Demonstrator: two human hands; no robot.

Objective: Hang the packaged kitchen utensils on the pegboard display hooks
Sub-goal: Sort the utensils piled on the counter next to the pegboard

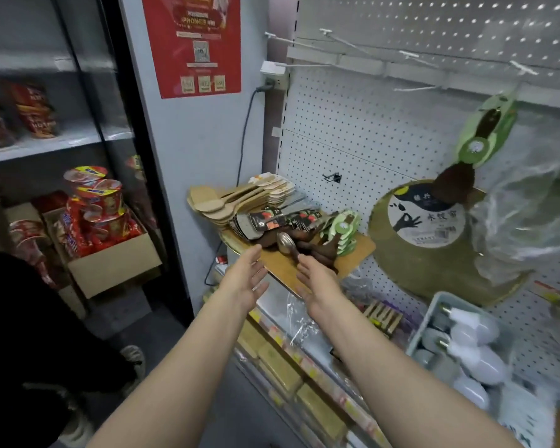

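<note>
Two bare hands reach forward with straight, loosely spread fingers, holding nothing: the left hand hovers near the rim of the wooden shelf board, the right hand just short of the dark brown carded utensils. Beyond the fingertips lies the stock: pale wooden spoons on cream cards, black-carded packs, and green-carded dark wooden ladles, heaped and overlapping. One green-carded ladle already hangs on the white perforated pegboard; bare white wire hooks jut above. Judging by the heap, grabbing one pack could drag neighbours off the shelf edge, since the cards interlock.
</note>
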